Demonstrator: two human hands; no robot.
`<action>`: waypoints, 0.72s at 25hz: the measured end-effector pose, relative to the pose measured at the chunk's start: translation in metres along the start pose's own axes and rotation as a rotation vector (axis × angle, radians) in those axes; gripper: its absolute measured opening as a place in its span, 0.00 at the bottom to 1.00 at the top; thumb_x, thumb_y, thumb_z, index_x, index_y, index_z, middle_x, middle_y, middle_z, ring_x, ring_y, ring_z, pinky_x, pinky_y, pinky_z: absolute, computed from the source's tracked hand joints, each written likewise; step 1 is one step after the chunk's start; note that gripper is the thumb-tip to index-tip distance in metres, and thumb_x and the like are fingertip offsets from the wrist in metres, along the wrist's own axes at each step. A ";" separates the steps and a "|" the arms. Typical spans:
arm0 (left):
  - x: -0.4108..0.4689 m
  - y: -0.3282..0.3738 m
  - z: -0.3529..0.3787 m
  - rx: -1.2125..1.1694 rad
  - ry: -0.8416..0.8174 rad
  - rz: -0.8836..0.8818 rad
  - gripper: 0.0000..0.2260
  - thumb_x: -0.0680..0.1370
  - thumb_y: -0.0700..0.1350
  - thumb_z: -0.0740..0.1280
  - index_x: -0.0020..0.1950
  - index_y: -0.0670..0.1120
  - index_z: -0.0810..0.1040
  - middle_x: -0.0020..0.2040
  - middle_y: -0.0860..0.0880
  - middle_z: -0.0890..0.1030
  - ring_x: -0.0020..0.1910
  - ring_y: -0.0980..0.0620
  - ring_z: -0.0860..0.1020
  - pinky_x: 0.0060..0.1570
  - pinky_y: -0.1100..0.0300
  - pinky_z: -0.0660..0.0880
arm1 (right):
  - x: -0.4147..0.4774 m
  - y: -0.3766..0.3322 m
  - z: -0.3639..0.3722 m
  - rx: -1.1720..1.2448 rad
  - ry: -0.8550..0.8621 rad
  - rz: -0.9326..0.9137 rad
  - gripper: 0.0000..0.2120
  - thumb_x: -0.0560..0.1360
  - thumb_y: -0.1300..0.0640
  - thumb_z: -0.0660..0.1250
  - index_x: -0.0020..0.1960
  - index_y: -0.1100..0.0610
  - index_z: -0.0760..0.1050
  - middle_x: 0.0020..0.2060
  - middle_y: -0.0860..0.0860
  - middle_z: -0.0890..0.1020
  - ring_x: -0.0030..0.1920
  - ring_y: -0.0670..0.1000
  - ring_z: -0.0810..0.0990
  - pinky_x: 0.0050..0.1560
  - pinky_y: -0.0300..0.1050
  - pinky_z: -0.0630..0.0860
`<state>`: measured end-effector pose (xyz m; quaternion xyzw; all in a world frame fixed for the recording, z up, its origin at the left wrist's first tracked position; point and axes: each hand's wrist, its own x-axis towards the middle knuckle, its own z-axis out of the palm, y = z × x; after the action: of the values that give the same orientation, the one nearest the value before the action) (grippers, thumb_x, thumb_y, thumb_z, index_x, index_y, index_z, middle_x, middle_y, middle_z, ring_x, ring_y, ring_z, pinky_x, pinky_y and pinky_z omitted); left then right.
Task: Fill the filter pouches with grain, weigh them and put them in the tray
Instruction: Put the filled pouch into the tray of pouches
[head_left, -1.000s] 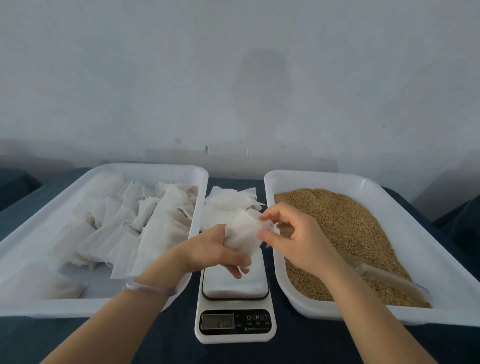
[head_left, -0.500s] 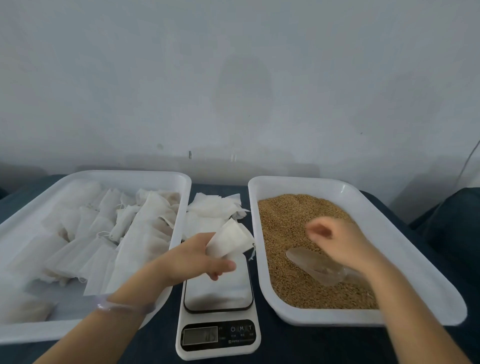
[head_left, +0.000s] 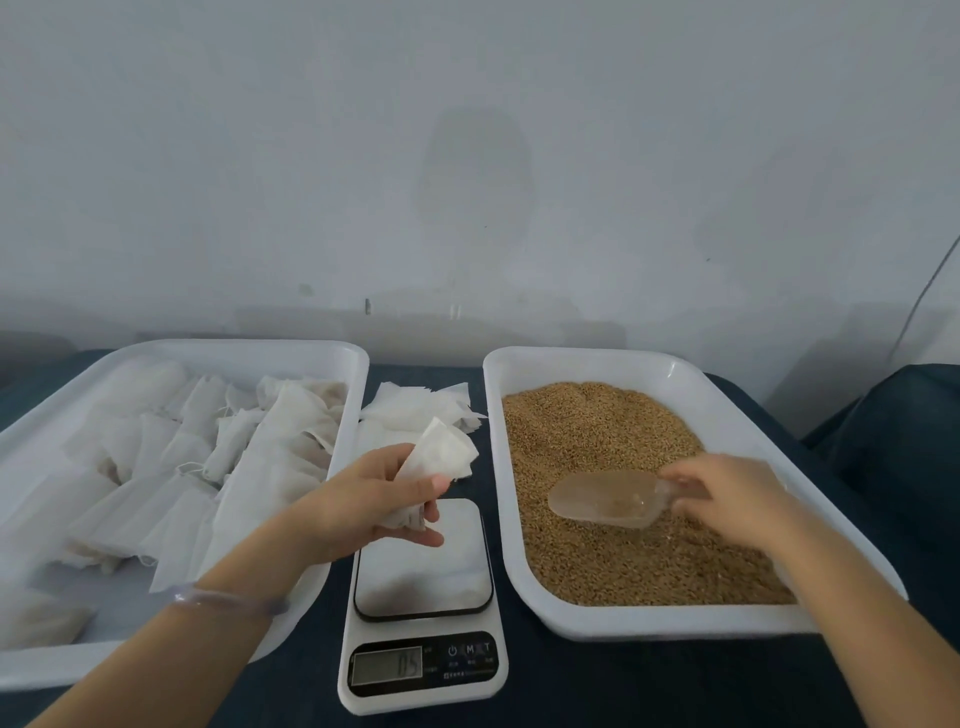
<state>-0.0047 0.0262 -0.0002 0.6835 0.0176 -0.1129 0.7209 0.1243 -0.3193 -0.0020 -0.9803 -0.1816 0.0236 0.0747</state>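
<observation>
Head view: left hand (head_left: 374, 499) pinches a pouch (head_left: 441, 457) just above the scale (head_left: 423, 597). Right of the scale, right hand (head_left: 727, 499) grips the scoop (head_left: 602, 501) on the grain (head_left: 597, 426) — its mouth points left, toward the pouch.

Scale (head_left: 422, 613) between pouch tray (head_left: 31, 431) left, grain tray (head_left: 727, 395) right

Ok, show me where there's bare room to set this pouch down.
Bare: the scale platter between the two trays; the dark tablecloth in front of the grain tray, right of the scale. Crowded: the left tray is heaped with pouches, and loose pouches fill the gap behind the scale.
</observation>
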 end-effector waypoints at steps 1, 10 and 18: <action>0.000 0.001 0.001 0.008 0.012 0.001 0.17 0.67 0.46 0.75 0.51 0.42 0.76 0.40 0.46 0.78 0.38 0.52 0.79 0.41 0.53 0.80 | 0.000 -0.003 -0.003 -0.080 0.021 -0.051 0.16 0.71 0.49 0.70 0.57 0.38 0.74 0.52 0.35 0.77 0.56 0.39 0.72 0.73 0.55 0.53; -0.002 0.007 0.005 0.098 0.056 -0.005 0.24 0.63 0.37 0.78 0.55 0.44 0.74 0.41 0.46 0.82 0.38 0.51 0.80 0.38 0.55 0.79 | -0.014 -0.008 0.004 0.236 -0.135 -0.147 0.15 0.71 0.50 0.70 0.50 0.32 0.71 0.49 0.33 0.77 0.56 0.38 0.72 0.71 0.56 0.59; 0.021 0.025 0.057 0.198 0.042 0.170 0.16 0.67 0.31 0.74 0.53 0.38 0.76 0.39 0.49 0.80 0.38 0.54 0.81 0.38 0.62 0.78 | -0.029 0.017 -0.010 0.448 -0.026 -0.078 0.16 0.72 0.54 0.70 0.52 0.35 0.72 0.51 0.34 0.77 0.58 0.42 0.75 0.62 0.48 0.70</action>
<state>0.0131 -0.0321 0.0243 0.7525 -0.0364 -0.0383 0.6565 0.1040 -0.3468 0.0061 -0.9310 -0.2105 0.0732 0.2890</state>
